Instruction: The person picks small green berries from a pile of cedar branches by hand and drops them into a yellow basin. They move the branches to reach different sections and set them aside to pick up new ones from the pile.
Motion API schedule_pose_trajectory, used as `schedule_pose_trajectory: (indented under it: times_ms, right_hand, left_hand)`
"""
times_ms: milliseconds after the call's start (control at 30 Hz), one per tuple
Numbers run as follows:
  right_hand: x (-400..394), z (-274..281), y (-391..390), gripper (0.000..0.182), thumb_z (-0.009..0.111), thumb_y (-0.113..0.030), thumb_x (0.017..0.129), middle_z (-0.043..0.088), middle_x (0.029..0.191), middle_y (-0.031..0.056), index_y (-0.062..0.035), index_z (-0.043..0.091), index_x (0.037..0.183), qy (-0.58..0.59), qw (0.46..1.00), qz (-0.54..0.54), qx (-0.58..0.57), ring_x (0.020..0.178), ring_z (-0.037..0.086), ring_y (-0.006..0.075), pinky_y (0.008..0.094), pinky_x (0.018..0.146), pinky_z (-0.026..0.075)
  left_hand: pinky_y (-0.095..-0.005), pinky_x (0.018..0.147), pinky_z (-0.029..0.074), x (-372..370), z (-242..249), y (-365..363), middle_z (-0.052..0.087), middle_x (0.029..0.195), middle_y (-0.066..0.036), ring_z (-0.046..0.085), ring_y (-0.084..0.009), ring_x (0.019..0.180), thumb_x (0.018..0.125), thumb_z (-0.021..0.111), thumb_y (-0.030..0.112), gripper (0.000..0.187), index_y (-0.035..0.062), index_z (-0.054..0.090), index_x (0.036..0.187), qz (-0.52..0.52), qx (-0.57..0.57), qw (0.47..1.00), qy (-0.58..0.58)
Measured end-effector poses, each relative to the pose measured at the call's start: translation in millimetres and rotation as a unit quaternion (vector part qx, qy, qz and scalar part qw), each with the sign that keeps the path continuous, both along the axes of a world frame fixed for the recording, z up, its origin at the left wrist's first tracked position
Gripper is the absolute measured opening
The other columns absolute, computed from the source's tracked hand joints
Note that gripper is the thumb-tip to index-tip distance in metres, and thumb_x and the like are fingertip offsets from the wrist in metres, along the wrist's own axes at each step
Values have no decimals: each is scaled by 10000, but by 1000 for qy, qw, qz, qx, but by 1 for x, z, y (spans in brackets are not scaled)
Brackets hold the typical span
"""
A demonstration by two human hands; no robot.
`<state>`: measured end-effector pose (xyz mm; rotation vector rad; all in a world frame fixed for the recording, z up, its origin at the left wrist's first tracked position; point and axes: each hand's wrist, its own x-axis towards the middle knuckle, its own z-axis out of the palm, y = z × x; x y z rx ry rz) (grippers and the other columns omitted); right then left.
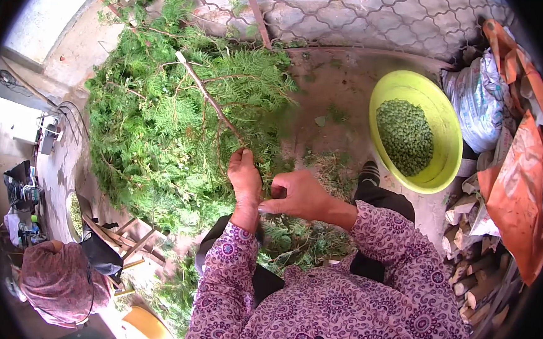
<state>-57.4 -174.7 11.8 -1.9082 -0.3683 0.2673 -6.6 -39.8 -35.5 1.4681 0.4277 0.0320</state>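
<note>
My left hand [244, 175] grips the lower end of a thin brown branch [206, 94]. The branch slants up and away to a pale cut end, over a large heap of green conifer sprigs [155, 131]. Close beside my left wrist is my right hand [301, 196], its fingers curled inward and its thumb stretched toward that wrist. The inside of its curl is hidden, so I cannot make out whether it holds anything. To the right stands a yellow-green basin [450, 140] with a pile of small green cones or seed pods [405, 137] in it.
A chain-link fence [367, 20] runs behind the heap. Stacked firewood [479, 278], an orange sheet [518, 197] and a white sack [478, 98] line the right side. At lower left another person [62, 281] sits near a wooden frame [136, 242] and an orange-yellow tub [147, 326].
</note>
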Motion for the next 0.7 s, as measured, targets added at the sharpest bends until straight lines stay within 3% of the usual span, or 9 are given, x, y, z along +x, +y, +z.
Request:
schedule_pose_trajectory:
  times_ms: [67, 133, 267, 333, 367, 467, 533, 633, 700]
  right_hand:
    - [1, -2, 1, 360, 667, -329, 635, 555, 580, 159, 21, 586, 660, -7, 1000, -3, 3, 543, 569, 272, 348, 521, 438]
    - [2, -9, -1, 286, 631, -261, 640, 569, 608, 166, 19, 594, 681, -10, 1000, -1, -5, 555, 578, 282, 352, 534, 448]
    - [3, -9, -4, 250, 598, -218, 642, 581, 624, 163, 18, 594, 721, 1, 1000, 3, -23, 573, 589, 278, 352, 544, 454]
    - [2, -4, -4, 252, 589, -196, 636, 594, 660, 150, 11, 591, 779, 107, 994, 8, -26, 598, 591, 259, 338, 552, 454]
    - [3, -7, -4, 252, 589, -196, 636, 594, 660, 150, 11, 591, 779, 107, 994, 8, -26, 598, 591, 259, 338, 552, 454]
    - [4, -16, -6, 246, 589, -166, 631, 588, 678, 122, 2, 586, 811, 82, 996, -16, 23, 591, 569, 201, 316, 546, 443]
    - [5, -17, -8, 189, 581, -89, 641, 560, 719, 59, -15, 573, 814, 55, 997, -54, 26, 539, 490, 91, 249, 504, 401]
    - [0, -4, -5, 193, 583, -81, 636, 558, 688, 48, -12, 574, 816, -15, 997, -42, 70, 530, 464, 81, 236, 493, 387]
    - [-6, 10, -3, 185, 582, -89, 638, 559, 682, 52, -9, 574, 805, 5, 997, -11, 71, 558, 487, 93, 245, 504, 396]
  left_hand:
    - [-243, 603, 367, -2, 2, -3, 511, 736, -9, 436, -111, 649, 839, 471, 142, 172, -2, 531, 913, 15, -39, 999, 3]
    - [-230, 597, 365, -3, 1, -4, 502, 737, -1, 433, -98, 647, 849, 465, 125, 152, 4, 520, 923, 41, -148, 988, -2]
    - [-234, 604, 371, -3, 2, 4, 501, 751, 0, 434, -96, 661, 854, 462, 114, 140, 10, 513, 931, 35, -183, 983, -2]
    - [-241, 608, 372, -2, 1, 6, 500, 758, 0, 434, -96, 680, 850, 464, 110, 140, 17, 513, 943, 23, -181, 983, 5]
    - [-241, 608, 372, -2, 1, 6, 500, 758, 0, 434, -96, 680, 850, 464, 110, 140, 17, 513, 943, 23, -181, 983, 5]
    - [-244, 626, 377, -3, 6, 5, 501, 768, -7, 441, -102, 686, 852, 463, 109, 141, 19, 509, 951, 41, -179, 982, 30]
    - [-254, 575, 393, -3, 10, 5, 508, 781, -23, 456, -119, 685, 852, 465, 107, 149, 16, 506, 962, 53, -189, 980, 33]
    - [-266, 484, 394, -4, 20, 5, 516, 792, -45, 478, -140, 658, 853, 458, 103, 158, 11, 498, 975, 57, -194, 977, 63]
    - [-269, 449, 382, -5, 17, 7, 514, 788, -52, 481, -146, 636, 858, 448, 108, 158, 11, 492, 975, 32, -207, 975, 75]
